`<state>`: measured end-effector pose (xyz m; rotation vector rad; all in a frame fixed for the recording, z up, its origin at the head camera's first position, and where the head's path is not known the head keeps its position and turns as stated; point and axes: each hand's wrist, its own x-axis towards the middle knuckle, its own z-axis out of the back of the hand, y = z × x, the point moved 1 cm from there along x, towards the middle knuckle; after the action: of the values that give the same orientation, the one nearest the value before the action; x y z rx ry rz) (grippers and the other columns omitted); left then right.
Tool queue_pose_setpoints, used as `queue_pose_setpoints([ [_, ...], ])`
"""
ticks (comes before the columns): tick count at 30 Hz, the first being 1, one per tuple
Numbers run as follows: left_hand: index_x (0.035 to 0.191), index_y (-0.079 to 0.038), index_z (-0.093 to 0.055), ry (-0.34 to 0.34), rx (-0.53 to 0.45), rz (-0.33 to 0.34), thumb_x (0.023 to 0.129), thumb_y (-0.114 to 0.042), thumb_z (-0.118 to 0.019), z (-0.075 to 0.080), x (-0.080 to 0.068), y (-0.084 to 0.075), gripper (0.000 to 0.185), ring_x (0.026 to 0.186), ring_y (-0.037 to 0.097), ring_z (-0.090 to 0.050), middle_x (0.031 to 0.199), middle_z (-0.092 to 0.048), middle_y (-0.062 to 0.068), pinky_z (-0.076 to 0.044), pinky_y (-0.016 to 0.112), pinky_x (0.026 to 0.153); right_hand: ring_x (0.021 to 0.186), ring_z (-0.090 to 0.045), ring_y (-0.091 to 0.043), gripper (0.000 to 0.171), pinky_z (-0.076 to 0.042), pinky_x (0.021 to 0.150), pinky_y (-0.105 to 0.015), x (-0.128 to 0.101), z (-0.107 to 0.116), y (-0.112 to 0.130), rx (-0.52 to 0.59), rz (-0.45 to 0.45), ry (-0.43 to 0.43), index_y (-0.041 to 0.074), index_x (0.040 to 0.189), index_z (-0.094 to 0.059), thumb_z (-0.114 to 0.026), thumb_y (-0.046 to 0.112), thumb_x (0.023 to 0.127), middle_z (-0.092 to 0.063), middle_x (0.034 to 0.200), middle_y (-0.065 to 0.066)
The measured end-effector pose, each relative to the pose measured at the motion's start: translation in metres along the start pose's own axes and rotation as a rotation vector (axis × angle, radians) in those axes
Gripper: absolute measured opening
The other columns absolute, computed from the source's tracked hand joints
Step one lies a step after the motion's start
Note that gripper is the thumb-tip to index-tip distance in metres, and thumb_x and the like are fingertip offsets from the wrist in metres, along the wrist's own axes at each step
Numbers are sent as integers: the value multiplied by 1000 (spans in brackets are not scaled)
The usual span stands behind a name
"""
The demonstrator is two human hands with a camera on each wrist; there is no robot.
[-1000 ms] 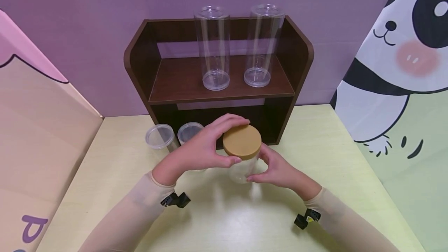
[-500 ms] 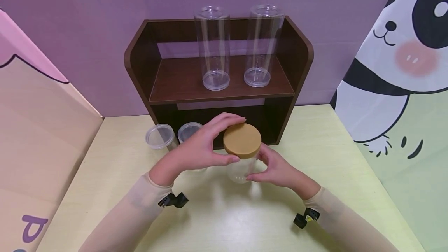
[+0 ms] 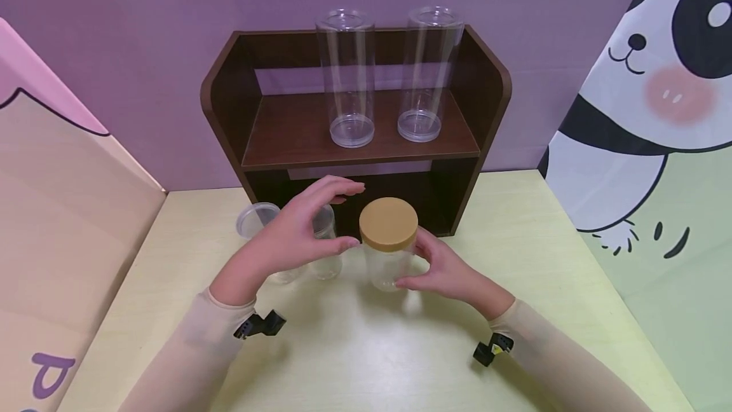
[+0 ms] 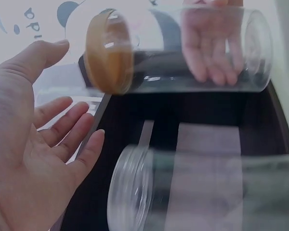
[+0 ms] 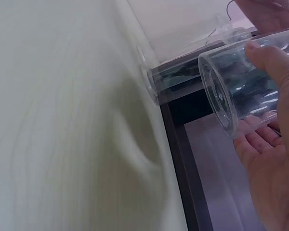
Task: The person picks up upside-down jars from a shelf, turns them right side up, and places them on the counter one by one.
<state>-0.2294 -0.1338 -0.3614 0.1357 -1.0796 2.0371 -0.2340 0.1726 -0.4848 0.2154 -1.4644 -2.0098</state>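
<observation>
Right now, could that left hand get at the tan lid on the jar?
Probably yes: the left hand is open beside the tan lid, a gap apart, with nothing visible between them. The right hand grips the clear jar below, leaving the lid's top uncovered.

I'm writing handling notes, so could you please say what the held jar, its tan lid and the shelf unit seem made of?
Jar: glossy clear plastic or glass; see-through with bright highlights.
Tan lid: probably matte plastic; even colour, no visible grain.
Shelf unit: perhaps laminated board, satin; flat brown panels, soft sheen.
</observation>
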Motion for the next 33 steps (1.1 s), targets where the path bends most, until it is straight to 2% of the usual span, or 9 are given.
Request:
queue_pose_setpoints([
  [3,154,-11,-59,-42,23,-3,92,-11,-93,12,-6,4,70,140,21,-58,154,-60,-1,-51,39,118,146,-57,-26,86,-47,124,-47,7,-2,-4,-7,-1,3,16,157,-53,-98,8,83,-61,153,-1],
  [8,151,-10,-62,-110,65,27,91,-7,-92,30,-20,8,67,138,20,-59,150,-62,0,-49,32,117,147,-56,-25,88,-44,126,-49,19,-5,-9,-20,-11,-1,18,158,-52,-98,9,84,-59,154,1],
  [13,150,-12,-64,-153,88,59,91,-5,-91,43,-31,12,65,137,19,-59,148,-64,-2,-48,26,115,148,-55,-24,87,-43,126,-46,30,-10,-16,-2,-26,-3,17,158,-51,-96,7,85,-58,154,1],
  [21,146,-12,-67,-200,108,80,91,-1,-90,54,-44,17,61,132,19,-62,143,-66,-4,-49,23,113,148,-56,-27,88,-44,125,-39,47,-17,-14,23,24,-20,8,159,-48,-93,-2,84,-57,157,-7],
  [33,141,-6,-69,-223,141,100,90,2,-88,60,-51,18,54,130,13,-60,140,-68,5,-48,21,111,149,-55,-30,88,-43,126,-48,54,-21,-18,6,12,-21,6,158,-47,-93,0,84,-56,157,-10],
])
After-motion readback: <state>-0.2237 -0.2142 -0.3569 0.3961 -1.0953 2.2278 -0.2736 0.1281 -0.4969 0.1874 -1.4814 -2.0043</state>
